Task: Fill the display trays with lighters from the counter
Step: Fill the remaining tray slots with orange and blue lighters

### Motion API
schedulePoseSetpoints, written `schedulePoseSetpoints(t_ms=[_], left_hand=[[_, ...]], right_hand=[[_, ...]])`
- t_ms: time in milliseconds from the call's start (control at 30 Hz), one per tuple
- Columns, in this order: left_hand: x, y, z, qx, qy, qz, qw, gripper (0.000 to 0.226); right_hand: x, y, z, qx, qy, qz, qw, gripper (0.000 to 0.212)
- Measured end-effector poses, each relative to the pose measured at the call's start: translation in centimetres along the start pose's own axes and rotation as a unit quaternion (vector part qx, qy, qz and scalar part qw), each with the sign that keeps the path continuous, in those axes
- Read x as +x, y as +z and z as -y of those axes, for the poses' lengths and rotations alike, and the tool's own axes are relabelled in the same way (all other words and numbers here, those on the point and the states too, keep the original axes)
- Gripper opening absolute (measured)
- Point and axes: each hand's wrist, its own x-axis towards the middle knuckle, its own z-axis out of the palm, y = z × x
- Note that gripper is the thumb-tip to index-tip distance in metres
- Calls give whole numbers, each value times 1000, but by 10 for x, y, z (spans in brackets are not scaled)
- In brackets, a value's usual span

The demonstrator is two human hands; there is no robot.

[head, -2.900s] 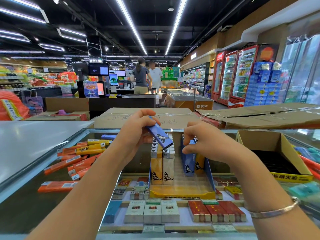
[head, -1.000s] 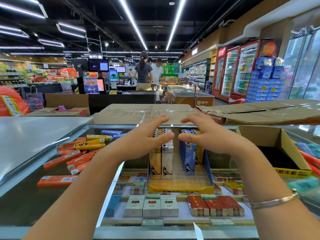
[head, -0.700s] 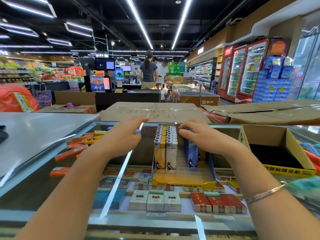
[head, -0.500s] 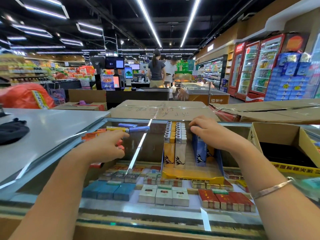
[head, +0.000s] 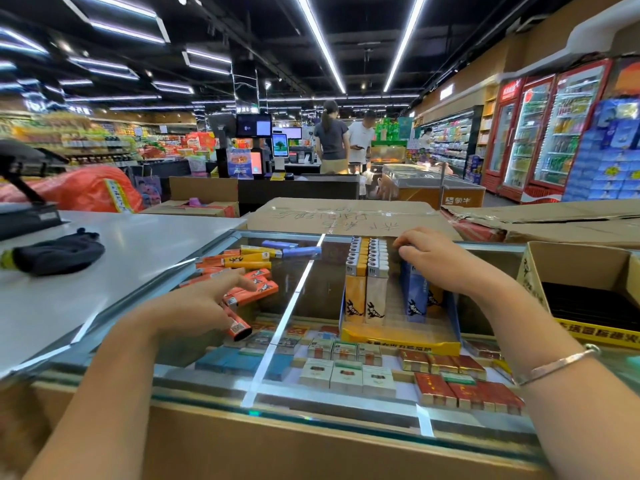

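A yellow and blue display tray [head: 398, 342] stands on the glass counter [head: 304, 292]. It holds upright rows of orange lighters [head: 355, 271], white lighters [head: 377, 271] and blue lighters [head: 414, 297]. Loose lighters lie to its left: an orange pile [head: 258, 289], yellow ones [head: 247, 263] and purple-blue ones [head: 298, 251]. My left hand [head: 194, 304] reaches over the orange pile with straight fingers; one orange lighter [head: 239, 327] sticks out from under it. My right hand [head: 436, 261] has its fingers curled over the tops of the blue lighters in the tray.
An open cardboard box [head: 581, 268] with dark contents stands right of the tray. A dark cloth [head: 59, 252] lies on the white counter [head: 114, 271] at left. Cigarette packs [head: 346, 374] show under the glass. Flattened cardboard [head: 346, 216] lies behind, and two people [head: 343, 140] stand far back.
My left hand no longer holds the blue lighter it had over the tray; it has swung left onto the loose orange pile. My right hand stayed on the blue row. The view turned left.
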Motion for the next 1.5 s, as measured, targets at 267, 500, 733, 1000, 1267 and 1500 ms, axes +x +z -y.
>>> schedulePoseSetpoints(t_ms=[267, 500, 733, 1000, 1267, 1500], left_hand=[[2, 5, 2, 123, -22, -77, 989, 18], [29, 23, -4, 230, 35, -109, 967, 12], [58, 24, -12, 305, 22, -127, 943, 23], [72, 31, -18, 308, -9, -136, 942, 22], [78, 35, -3, 229, -11, -257, 939, 30], [77, 11, 12, 290, -55, -265, 918, 18]], right_hand=[[0, 0, 0, -4, 1, 3, 1000, 29], [-1, -1, 0, 1, -8, 12, 1000, 28], [-3, -2, 0, 1, -15, 24, 1000, 30], [-3, -3, 1, -2, -14, 32, 999, 30], [-4, -3, 3, -2, -8, 27, 1000, 31], [-6, -4, 5, -6, -5, 31, 999, 32]])
